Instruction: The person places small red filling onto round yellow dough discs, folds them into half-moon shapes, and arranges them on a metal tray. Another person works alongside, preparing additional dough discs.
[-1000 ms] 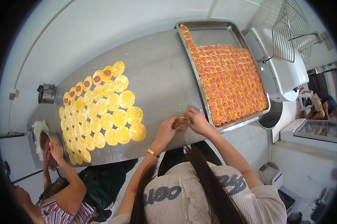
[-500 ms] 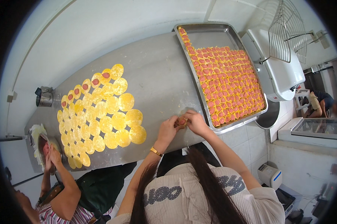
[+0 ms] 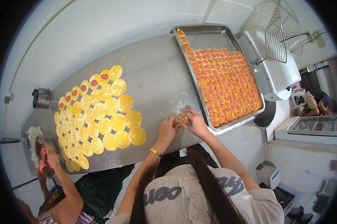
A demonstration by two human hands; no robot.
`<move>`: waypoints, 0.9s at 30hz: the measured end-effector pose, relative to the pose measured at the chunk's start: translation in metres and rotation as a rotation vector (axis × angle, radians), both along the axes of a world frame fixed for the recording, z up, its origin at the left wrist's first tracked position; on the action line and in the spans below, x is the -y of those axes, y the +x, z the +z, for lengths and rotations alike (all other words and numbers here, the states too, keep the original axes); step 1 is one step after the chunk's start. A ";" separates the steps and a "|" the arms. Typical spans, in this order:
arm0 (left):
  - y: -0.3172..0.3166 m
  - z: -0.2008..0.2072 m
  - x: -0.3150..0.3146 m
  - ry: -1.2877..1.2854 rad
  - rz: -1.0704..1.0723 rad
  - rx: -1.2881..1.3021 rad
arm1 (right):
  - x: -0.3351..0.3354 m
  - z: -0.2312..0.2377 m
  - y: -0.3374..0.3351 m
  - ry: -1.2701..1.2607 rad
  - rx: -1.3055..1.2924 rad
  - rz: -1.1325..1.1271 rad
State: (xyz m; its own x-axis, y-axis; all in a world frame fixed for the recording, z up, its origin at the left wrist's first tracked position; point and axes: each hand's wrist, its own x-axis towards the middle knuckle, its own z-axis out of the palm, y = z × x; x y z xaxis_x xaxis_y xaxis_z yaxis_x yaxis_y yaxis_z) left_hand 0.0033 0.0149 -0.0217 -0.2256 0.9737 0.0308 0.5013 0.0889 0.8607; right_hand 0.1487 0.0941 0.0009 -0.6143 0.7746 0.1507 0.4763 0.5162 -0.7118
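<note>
Open-topped dumpling, yellow wrapper, pink filling; held between two bare hands, near front edge of steel worktable.
Left hand, fingertips pinched on dumpling's left side, gold-toned band at wrist; right hand, fingertips closed on its right side, the two hands nearly meeting around it; steel sheet tray, just right of right hand, far end partly bare, filled dumplings in close rows, one column running up its left edge; round yellow wrappers, floured, laid in rows left of the hands, far row bearing pink filling portions; steel canister, beyond wrappers at far left; co-worker's hand at pink meat mixture, left end of table.
</note>
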 end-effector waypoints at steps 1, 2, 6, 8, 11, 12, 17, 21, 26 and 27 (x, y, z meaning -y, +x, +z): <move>0.000 0.000 0.000 0.023 0.011 0.038 | 0.002 0.001 0.000 -0.041 0.040 -0.039; 0.000 0.000 0.000 0.045 0.022 0.075 | 0.003 0.002 0.000 -0.082 0.080 -0.078; -0.001 0.001 0.000 0.046 0.002 0.045 | 0.002 0.004 -0.004 -0.065 0.022 0.006; -0.001 0.001 0.000 0.019 0.028 0.009 | 0.003 0.003 -0.005 0.000 -0.052 -0.021; 0.000 0.000 0.000 0.056 0.042 -0.003 | 0.007 0.000 -0.005 -0.045 0.082 -0.110; 0.000 0.000 0.000 0.063 0.044 0.010 | 0.008 -0.001 -0.005 -0.040 0.072 -0.101; -0.001 0.000 -0.002 0.100 0.032 0.066 | 0.010 -0.001 -0.011 -0.077 0.024 -0.070; -0.003 -0.001 -0.001 0.055 0.011 0.022 | 0.008 0.004 -0.009 0.001 0.052 0.017; -0.003 -0.003 0.005 0.032 0.027 0.089 | 0.005 0.004 -0.007 0.035 0.118 0.121; -0.004 -0.004 0.006 0.019 0.029 0.093 | 0.004 0.004 -0.007 0.025 0.109 0.128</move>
